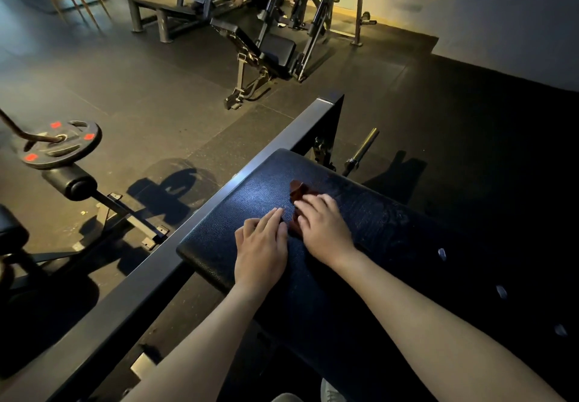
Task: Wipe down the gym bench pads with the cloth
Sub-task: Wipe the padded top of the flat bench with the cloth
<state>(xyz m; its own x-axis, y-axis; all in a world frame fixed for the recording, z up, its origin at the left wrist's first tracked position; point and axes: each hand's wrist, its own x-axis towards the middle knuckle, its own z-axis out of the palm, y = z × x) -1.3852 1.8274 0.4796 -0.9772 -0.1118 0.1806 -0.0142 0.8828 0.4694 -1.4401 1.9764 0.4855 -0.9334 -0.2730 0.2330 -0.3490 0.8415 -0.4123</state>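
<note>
A black leather bench pad runs from the centre to the lower right, with a light glare on its near-left part. A small dark red-brown cloth lies bunched on the pad. My right hand lies palm down on the cloth's near part, fingers bent over it. My left hand rests flat on the bare pad just left of the cloth, fingers straight and together.
A dark steel frame beam runs along the pad's left side. A weight plate on a bar and a roller pad stand at the left. An incline bench and a person sit at the back. A barbell sleeve pokes out behind the pad.
</note>
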